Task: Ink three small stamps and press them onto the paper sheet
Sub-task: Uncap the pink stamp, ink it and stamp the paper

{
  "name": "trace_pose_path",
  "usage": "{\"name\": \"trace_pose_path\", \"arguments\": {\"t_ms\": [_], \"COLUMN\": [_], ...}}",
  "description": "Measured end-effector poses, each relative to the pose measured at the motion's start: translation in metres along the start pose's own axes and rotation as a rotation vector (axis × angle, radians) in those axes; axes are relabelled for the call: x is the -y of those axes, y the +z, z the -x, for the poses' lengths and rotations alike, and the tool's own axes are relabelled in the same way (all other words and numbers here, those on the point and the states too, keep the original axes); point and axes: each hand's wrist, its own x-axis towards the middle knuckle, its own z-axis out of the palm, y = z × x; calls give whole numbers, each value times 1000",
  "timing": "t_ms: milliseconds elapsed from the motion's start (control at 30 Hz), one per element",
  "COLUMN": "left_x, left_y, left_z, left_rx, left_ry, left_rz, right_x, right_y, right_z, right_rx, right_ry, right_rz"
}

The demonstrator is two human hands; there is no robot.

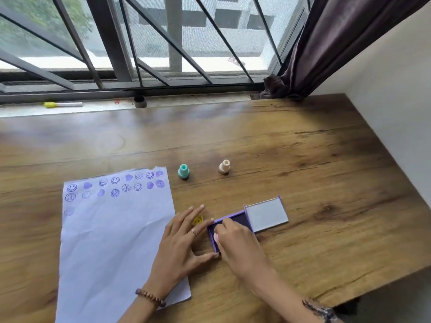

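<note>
A purple ink pad (229,220) lies open on the wooden table, its grey-lined lid (267,215) folded out to the right. My right hand (235,241) is shut on a small pink stamp (216,237) and presses it onto the dark pad. My left hand (184,238) rests flat with fingers spread against the pad's left edge. A yellow smiley piece (198,220) peeks out behind its fingers. A teal stamp (183,171) and a beige stamp (224,166) stand further back. The white paper sheet (112,241) lies at the left, with several purple prints along its top.
The table (326,171) ends at a white wall on the right and a window ledge at the back. On the ledge lie a yellow-capped marker (63,104) and a small dark cap (140,101). A dark curtain (326,50) hangs at the back right.
</note>
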Motion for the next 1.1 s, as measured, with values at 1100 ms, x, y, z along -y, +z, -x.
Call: {"name": "trace_pose_path", "arguments": {"t_ms": [1100], "left_x": [178], "left_y": [-155], "left_z": [93], "left_rx": [-129], "left_ry": [-357], "left_rz": [-40], "right_x": [224], "right_y": [19], "right_z": [-120], "right_rx": [-235], "right_ry": [224], "right_rz": [-521]}}
